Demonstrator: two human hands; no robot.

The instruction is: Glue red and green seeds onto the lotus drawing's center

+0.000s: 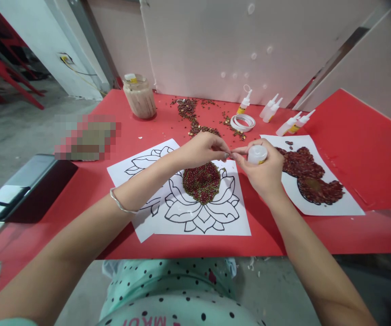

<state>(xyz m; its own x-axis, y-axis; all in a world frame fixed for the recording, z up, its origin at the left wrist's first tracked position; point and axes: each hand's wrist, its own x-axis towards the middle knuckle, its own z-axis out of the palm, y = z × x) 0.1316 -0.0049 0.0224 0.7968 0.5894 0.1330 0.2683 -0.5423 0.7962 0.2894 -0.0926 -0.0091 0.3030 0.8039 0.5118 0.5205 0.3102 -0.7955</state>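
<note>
My right hand (266,167) grips a small white glue bottle (258,155), its round base turned up toward me. Fingertips of my left hand (206,148) are pinched together and meet the right thumb and forefinger; whatever lies between them is too small to make out. Both hands hover over the top edge of a paper with a lotus outline (204,222). Dark red and green beans (202,182) fill the middle of that flower. Under its left side lies a second lotus drawing (147,158), partly hidden by my left forearm.
Loose beans (188,111) lie scattered at the back, beside a tape roll (243,122). Several glue bottles (272,108) stand behind. To the right is a paper with a bean-covered picture (312,176). A cloudy jar (139,97) and a dark phone-like device (42,185) are leftward.
</note>
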